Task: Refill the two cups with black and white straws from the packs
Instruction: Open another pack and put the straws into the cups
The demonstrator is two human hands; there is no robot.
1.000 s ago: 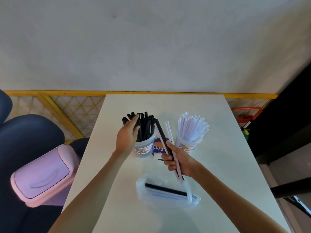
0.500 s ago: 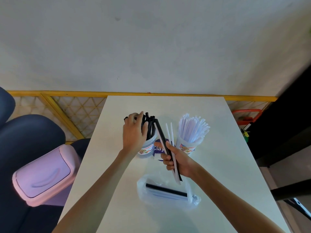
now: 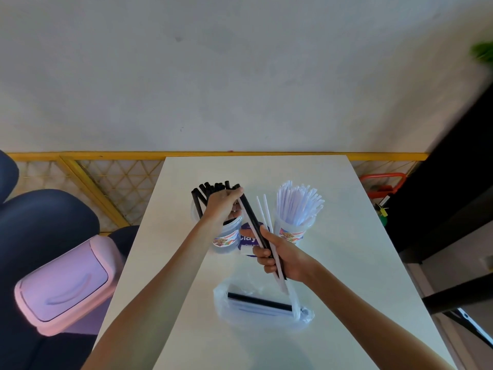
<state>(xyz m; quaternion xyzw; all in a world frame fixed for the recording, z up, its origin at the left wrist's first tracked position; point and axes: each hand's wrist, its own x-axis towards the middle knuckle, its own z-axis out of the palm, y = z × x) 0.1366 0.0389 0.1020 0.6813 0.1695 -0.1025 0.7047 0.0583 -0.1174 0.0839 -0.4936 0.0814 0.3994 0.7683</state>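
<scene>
The right hand [image 3: 280, 259] gripped a black straw [image 3: 249, 217] and two white straws [image 3: 266, 217] low down, between the two cups. The left hand [image 3: 222, 206] pinched the black straw's tip over the black cup [image 3: 226, 240]. Light, slick, springy tubes seemed best held mid-length.

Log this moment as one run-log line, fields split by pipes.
stage: sorting held straws | right hand: grips mixed black and white straws | left hand: pinching top of black straw above black-straw cup | white-straw cup: full | pack: black straw remaining

Crinkly clear plastic pack [image 3: 262, 303], matt table [image 3: 346, 263]
</scene>
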